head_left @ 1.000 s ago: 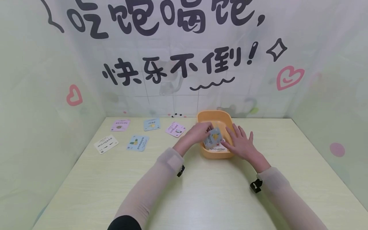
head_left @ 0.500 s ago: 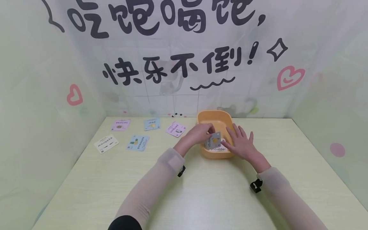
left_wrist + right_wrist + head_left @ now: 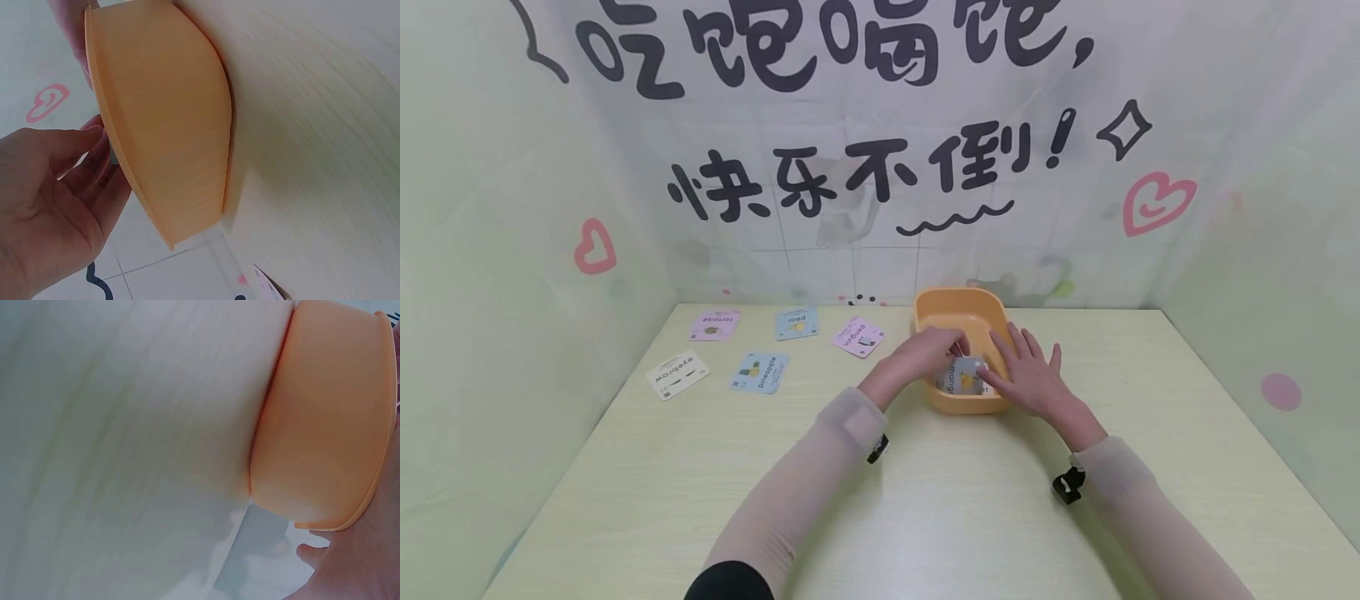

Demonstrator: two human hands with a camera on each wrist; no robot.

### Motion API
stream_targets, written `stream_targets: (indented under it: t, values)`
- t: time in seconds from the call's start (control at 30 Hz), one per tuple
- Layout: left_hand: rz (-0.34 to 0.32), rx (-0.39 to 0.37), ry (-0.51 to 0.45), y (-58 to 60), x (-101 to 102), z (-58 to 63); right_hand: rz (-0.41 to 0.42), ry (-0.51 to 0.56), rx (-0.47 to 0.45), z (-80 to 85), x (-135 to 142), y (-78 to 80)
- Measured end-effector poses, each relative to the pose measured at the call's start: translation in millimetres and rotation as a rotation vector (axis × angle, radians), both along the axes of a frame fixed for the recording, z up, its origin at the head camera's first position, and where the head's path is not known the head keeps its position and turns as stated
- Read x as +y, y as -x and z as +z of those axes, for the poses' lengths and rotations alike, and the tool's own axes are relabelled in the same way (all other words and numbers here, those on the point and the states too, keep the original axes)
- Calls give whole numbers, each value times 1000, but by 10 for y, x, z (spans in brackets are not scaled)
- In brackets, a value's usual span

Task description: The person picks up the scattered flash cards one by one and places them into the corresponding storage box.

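Note:
My left hand (image 3: 925, 353) reaches over the left rim of an orange plastic bin (image 3: 966, 407) and pinches a blue picture card (image 3: 964, 377) lettered "mango". The card stands low inside the bin's near end, in front of a mostly covered white card. Only a sliver of a card (image 3: 114, 155) shows between the fingers in the left wrist view. Over the right rim lies my right hand (image 3: 1037, 382), fingers spread, its thumb tip right at the mango card's edge. From the right wrist, the bin's wall (image 3: 325, 419) hides most of the inside.
Several cards lie left of the bin on the pale table (image 3: 925, 517): tortoise (image 3: 714, 327), pear (image 3: 796, 324), penguin (image 3: 858, 337), eyebrow (image 3: 677, 375) and pineapple (image 3: 760, 372). A printed curtain (image 3: 880, 225) stands behind the table.
My left hand has shifted slightly right and lower into the bin. The mango card has turned and sunk, covering more of the "shoulder" card. The right hand has stayed in place.

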State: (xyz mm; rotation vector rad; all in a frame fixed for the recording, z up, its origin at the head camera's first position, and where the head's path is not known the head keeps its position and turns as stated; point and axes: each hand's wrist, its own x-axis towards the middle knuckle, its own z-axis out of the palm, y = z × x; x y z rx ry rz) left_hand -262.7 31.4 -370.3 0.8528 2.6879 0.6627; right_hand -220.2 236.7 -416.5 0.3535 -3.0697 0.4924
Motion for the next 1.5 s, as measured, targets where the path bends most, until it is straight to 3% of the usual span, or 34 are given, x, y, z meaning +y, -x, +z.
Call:
stream_targets:
  t: [0.47, 0.83, 1.5]
  values:
    - [-66, -4, 38, -15, -38, 17, 3, -5, 1, 8, -6, -11]
    - [-63, 8, 52, 13, -66, 5, -1, -11, -1, 19, -3, -9]
    - [-34, 37, 6, 100, -230, 119, 2, -4, -7, 4, -4, 1]
